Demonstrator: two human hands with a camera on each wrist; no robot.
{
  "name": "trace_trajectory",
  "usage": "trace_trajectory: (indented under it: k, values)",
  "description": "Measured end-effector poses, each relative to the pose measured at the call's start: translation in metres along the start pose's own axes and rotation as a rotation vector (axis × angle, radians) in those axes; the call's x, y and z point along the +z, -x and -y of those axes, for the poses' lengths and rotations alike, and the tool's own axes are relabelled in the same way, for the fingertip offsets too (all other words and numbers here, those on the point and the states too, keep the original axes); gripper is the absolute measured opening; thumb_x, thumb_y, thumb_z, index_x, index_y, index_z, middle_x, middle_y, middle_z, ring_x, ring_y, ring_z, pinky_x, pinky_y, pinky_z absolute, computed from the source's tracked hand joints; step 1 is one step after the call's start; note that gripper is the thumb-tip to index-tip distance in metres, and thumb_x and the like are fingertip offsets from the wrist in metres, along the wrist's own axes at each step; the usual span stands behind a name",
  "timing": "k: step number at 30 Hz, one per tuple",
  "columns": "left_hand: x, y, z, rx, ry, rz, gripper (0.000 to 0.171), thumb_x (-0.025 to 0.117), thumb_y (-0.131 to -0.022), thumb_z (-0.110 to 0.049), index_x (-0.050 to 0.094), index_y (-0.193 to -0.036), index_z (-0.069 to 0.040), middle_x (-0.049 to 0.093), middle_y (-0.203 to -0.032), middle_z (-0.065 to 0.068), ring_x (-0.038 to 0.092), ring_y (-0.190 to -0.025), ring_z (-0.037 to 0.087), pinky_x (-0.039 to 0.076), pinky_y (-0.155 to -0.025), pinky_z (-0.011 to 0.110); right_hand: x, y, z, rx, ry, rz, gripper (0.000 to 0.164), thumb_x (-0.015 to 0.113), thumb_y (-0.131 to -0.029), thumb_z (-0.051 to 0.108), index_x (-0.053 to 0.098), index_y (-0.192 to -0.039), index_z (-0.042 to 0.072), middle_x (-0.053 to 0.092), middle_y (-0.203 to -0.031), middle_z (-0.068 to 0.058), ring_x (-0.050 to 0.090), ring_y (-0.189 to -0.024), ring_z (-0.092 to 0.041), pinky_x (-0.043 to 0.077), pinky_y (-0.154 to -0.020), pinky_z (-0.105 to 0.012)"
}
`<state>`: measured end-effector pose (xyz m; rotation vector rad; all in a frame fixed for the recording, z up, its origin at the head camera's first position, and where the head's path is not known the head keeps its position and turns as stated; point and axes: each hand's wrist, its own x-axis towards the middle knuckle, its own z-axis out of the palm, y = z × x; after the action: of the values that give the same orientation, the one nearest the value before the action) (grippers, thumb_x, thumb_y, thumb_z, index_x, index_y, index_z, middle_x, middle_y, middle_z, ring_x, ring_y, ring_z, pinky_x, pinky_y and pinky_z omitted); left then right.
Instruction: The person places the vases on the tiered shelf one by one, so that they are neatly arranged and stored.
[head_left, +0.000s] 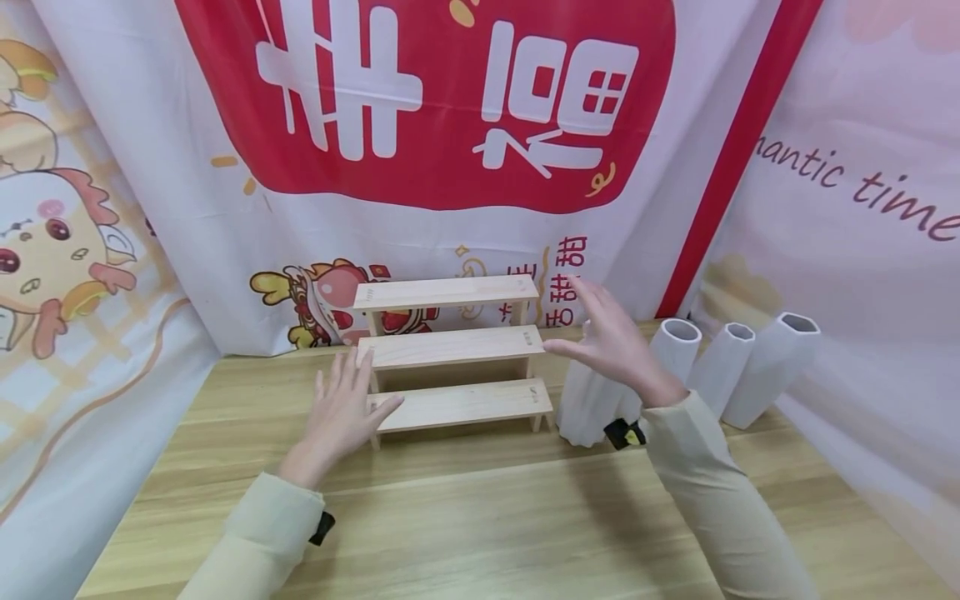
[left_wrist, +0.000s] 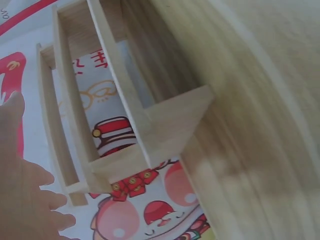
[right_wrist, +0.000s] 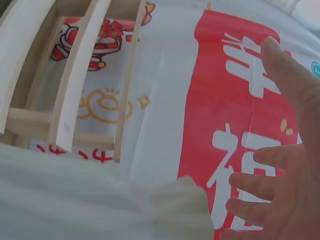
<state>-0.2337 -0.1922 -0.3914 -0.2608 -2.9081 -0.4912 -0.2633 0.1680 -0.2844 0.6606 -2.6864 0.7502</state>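
Observation:
A three-tier wooden stand (head_left: 450,347) of pale wood is upright on the table against the back cloth. At its left end is my left hand (head_left: 339,410), fingers spread and thumb over the end of the lowest step. My right hand (head_left: 611,340) is raised by the right end, thumb and fingers wide apart, nothing between them. The left wrist view shows the stand's side panel (left_wrist: 177,120) beyond my left fingers. In the right wrist view, my right hand (right_wrist: 282,165) has extended fingers, and the stand (right_wrist: 75,75) is off to the left.
Several white vases stand right of the stand: a round-mouthed one (head_left: 681,330), a slim one (head_left: 723,367), a faceted leaning one (head_left: 776,367) and a ribbed one (head_left: 585,404) partly behind my right hand. Printed cloths (head_left: 442,200) enclose the wooden table (head_left: 465,525) behind and at both sides.

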Motion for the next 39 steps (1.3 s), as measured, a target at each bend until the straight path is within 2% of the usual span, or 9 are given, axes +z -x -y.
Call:
trace_trajectory:
  k: [5,13,22,29,33,39]
  values:
    - [0.004,0.004,0.008,-0.008,-0.001,0.002,0.094,0.036,-0.087,-0.067,0.009,-0.146,0.001,-0.002,-0.150,0.023,-0.006,-0.134,0.042,-0.011,-0.103,0.056,-0.007,0.006,-0.013,0.040,-0.040,-0.008,0.100,0.071,-0.074,0.051,0.017,-0.148,0.013,0.023,-0.148,-0.013,0.022,-0.133,-0.031,0.023,-0.103,-0.057]
    - [0.010,0.010,0.019,-0.013,0.039,0.019,0.093,0.036,-0.088,-0.064,0.006,-0.146,0.003,-0.003,-0.149,0.027,-0.006,-0.134,0.043,-0.011,-0.104,0.055,-0.012,0.015,-0.028,0.098,-0.072,0.003,0.098,0.068,-0.077,0.051,0.014,-0.149,0.012,0.020,-0.149,-0.015,0.019,-0.134,-0.033,0.022,-0.101,-0.061]
    - [0.014,0.011,0.027,-0.012,0.051,0.034,0.093,0.036,-0.089,-0.063,0.004,-0.145,0.004,-0.004,-0.149,0.027,-0.007,-0.134,0.043,-0.008,-0.104,0.057,-0.006,0.024,-0.042,0.162,-0.118,-0.019,0.096,0.071,-0.077,0.044,0.015,-0.148,0.013,0.019,-0.150,-0.012,0.018,-0.135,-0.031,0.021,-0.102,-0.059]
    - [0.018,0.013,0.031,-0.028,0.133,0.060,0.090,0.042,-0.091,-0.055,0.002,-0.145,0.006,-0.005,-0.147,0.029,-0.006,-0.132,0.047,-0.005,-0.103,0.060,-0.001,0.030,-0.052,0.152,-0.141,-0.043,0.099,0.073,-0.077,0.041,0.014,-0.147,0.004,0.021,-0.148,-0.020,0.022,-0.133,-0.037,0.024,-0.101,-0.058]
    - [0.021,0.015,0.033,-0.047,0.163,0.087,0.091,0.041,-0.092,-0.055,-0.002,-0.144,0.006,-0.008,-0.147,0.029,-0.007,-0.132,0.047,-0.005,-0.103,0.061,0.003,0.034,-0.056,0.184,-0.176,-0.052,0.102,0.073,-0.076,0.043,0.011,-0.147,0.004,0.024,-0.146,-0.023,0.025,-0.131,-0.038,0.025,-0.101,-0.058]
    - [0.024,0.016,0.035,-0.069,0.209,0.106,0.091,0.044,-0.092,-0.052,-0.003,-0.144,0.007,-0.010,-0.146,0.030,-0.008,-0.132,0.047,-0.005,-0.102,0.061,0.011,0.041,-0.064,0.196,-0.256,-0.098,0.103,0.075,-0.076,0.036,0.008,-0.147,0.002,0.026,-0.143,-0.027,0.029,-0.128,-0.042,0.028,-0.101,-0.055]
